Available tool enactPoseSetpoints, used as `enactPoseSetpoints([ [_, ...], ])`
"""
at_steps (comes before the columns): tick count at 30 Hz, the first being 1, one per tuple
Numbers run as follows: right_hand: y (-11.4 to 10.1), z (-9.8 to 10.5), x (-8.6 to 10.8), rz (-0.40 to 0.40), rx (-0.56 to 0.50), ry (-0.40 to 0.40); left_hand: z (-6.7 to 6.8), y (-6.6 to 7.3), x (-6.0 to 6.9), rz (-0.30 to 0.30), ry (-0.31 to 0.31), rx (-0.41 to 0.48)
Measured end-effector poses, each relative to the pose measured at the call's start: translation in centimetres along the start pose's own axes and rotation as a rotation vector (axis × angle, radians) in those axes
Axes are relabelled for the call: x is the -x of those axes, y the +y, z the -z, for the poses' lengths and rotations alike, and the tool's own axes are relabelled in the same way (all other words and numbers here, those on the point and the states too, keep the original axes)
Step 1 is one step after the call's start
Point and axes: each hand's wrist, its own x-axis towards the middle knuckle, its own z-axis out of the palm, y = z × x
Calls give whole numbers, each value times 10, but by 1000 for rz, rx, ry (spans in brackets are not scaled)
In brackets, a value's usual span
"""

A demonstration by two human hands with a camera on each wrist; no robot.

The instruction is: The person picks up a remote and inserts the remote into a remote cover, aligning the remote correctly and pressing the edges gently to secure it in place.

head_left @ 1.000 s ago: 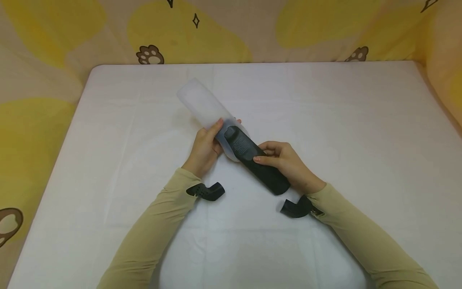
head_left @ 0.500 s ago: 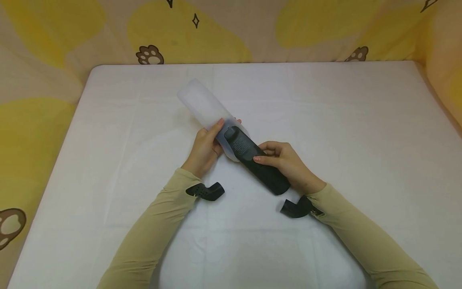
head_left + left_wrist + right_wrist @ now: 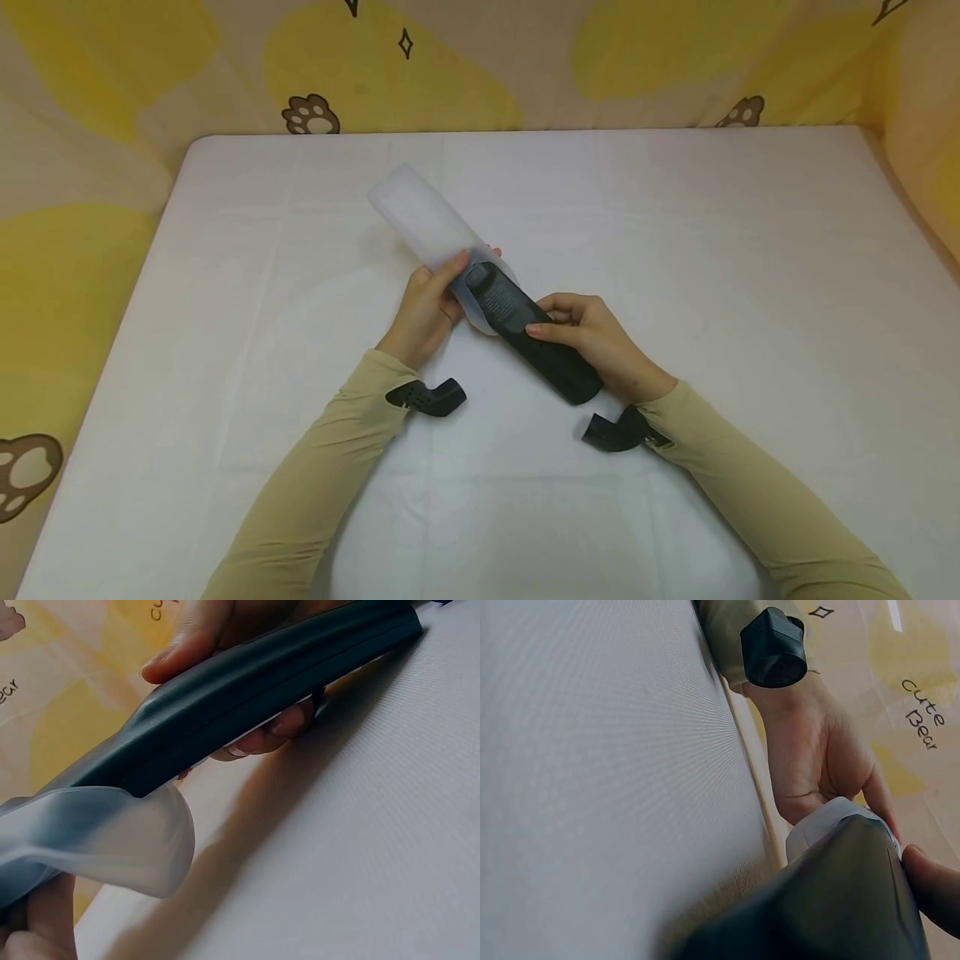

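Note:
A translucent silicone cover (image 3: 420, 208) slants across the middle of the table. My left hand (image 3: 426, 310) grips it near its lower end, thumb on top by the opening. The far end of a dark remote control (image 3: 551, 354), which bears a patch of small print, lies within the cover's mouth; most of the remote sticks out. Thumb and fingers of my right hand (image 3: 592, 337) pinch the remote's sides. In the left wrist view, the cover's loose lip (image 3: 154, 844) hangs below the remote. Much of my left hand's fingers is hidden under the cover.
A white cloth covers the table (image 3: 750, 275). Behind it and along the sides hangs a yellow patterned curtain (image 3: 450, 75). Black wrist-camera mounts (image 3: 442, 398) protrude from both sleeves, close above the table.
My left thumb has shifted slightly toward the cover's opening. The remote, the cover and my right hand look unmoved.

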Motion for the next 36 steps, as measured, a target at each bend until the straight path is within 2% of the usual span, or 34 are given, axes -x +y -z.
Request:
enactPoseSetpoints([
  [7, 0, 0, 0, -12, -6, 4, 1, 1, 0, 4, 9, 7],
  [17, 1, 0, 0, -13, 2, 10, 5, 2, -1, -3, -32, -40],
  [36, 1, 0, 1, -6, -18, 16, 4, 0, -1, 30, -3, -23],
])
